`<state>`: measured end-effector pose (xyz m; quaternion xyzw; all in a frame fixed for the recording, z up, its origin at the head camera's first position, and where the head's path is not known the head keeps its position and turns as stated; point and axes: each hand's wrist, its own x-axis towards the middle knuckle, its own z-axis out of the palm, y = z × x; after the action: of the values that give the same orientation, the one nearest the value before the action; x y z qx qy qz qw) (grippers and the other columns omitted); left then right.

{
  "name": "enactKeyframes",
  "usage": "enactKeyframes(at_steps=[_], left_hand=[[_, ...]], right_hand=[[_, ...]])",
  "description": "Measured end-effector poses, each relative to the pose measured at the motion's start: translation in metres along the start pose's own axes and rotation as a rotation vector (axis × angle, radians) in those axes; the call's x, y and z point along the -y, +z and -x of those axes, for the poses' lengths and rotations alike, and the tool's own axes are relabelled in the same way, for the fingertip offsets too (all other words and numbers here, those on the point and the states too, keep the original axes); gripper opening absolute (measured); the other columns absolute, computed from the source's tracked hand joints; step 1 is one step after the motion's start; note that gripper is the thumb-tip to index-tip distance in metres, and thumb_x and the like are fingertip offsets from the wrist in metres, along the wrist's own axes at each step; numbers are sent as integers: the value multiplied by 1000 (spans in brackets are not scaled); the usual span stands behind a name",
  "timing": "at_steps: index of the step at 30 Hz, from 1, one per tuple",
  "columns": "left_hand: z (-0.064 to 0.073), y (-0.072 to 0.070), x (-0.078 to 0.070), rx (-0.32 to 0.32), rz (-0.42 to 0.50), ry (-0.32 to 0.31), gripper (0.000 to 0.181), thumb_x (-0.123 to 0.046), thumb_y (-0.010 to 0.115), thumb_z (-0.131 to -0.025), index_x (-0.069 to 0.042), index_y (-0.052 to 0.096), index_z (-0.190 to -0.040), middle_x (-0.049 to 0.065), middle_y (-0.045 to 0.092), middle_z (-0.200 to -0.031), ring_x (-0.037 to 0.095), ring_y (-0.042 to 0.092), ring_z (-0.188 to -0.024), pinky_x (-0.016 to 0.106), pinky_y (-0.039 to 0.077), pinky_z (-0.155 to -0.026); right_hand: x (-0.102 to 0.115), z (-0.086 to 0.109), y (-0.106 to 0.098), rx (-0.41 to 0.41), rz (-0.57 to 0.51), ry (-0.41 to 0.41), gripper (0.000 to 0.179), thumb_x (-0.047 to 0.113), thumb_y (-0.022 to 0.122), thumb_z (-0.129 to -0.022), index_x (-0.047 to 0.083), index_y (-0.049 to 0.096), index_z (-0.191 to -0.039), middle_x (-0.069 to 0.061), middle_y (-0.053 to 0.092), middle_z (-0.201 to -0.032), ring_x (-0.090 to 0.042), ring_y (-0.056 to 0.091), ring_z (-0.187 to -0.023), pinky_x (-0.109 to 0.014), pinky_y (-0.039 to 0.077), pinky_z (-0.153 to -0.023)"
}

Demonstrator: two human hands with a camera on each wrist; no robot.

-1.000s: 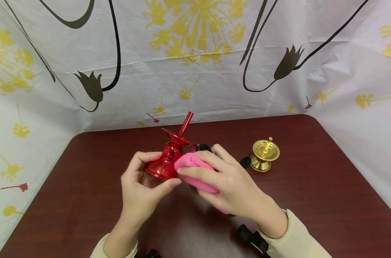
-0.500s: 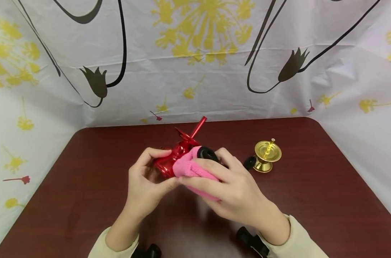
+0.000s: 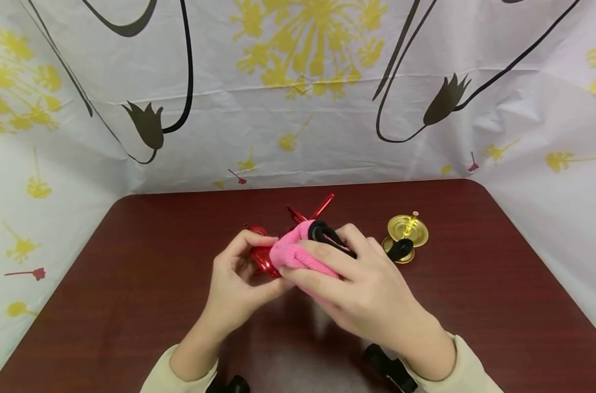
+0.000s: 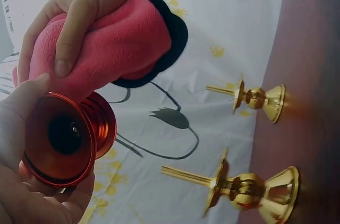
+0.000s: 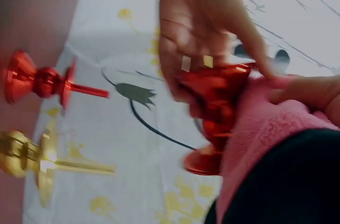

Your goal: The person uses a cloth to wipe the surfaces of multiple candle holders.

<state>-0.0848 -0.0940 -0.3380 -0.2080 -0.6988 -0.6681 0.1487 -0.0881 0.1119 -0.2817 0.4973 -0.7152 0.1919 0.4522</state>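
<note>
My left hand (image 3: 241, 281) grips a shiny red candlestick (image 3: 264, 261) by its flared base, fingers and thumb around the rim. The candlestick is tilted, its thin red stem pointing away to the upper right. In the left wrist view the hollow underside of the base (image 4: 61, 139) faces the camera. My right hand (image 3: 369, 289) holds a folded pink cloth (image 3: 295, 254) with black edging and presses it against the candlestick's side. The cloth hides much of the candlestick's middle in the head view. In the right wrist view the cloth (image 5: 265, 115) touches the red surface.
A gold candlestick (image 3: 407, 232) stands right of my right hand. Two gold ones, a farther (image 4: 255, 98) and a nearer (image 4: 245, 189), show in the left wrist view. Another red candlestick (image 5: 47, 82) stands upright beside a gold one (image 5: 47, 160). A patterned white sheet (image 3: 298, 136) backs the dark table.
Both hands have shifted slightly right with the candlestick and cloth. The candlestick leans further right, its stem lower, and the cloth covers more of it.
</note>
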Motion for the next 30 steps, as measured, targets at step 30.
enactKeyframes(at_steps=[30], left_hand=[[3,16,1,-79,187,-84,62,13,81,-69,3,50,-122,4,58,-116,13,66,-99,29,60,-83]], right_hand=[[-13,-24,-30,333,-98,15,33,13,75,-83,21,71,-115,4,70,-116,-24,50,-90,-27,39,-60]])
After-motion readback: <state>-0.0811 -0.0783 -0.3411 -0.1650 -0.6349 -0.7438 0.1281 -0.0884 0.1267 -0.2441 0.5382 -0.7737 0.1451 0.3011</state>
